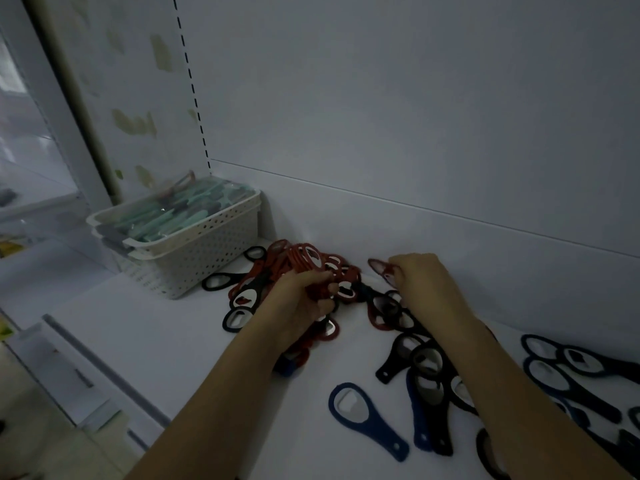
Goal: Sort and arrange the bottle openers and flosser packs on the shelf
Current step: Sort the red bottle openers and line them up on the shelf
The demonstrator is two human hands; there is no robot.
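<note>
Bottle openers lie scattered across the white shelf (173, 341). My left hand (304, 303) grips a bunch of red bottle openers (301, 259) held fanned above a mixed red and black pile. My right hand (422, 282) pinches a single red bottle opener (379, 268) at the back of the shelf. Black bottle openers (426, 362) lie under my right forearm, and a blue bottle opener (363, 420) lies alone in front. Teal flosser packs (180, 209) fill a white perforated basket (204, 261) at the left.
More dark blue and black openers (571, 372) spread along the right side of the shelf. The shelf's back panel (415, 116) rises just behind the pile. A slotted upright (192, 84) stands behind the basket. The shelf's front edge (104, 372) runs at lower left.
</note>
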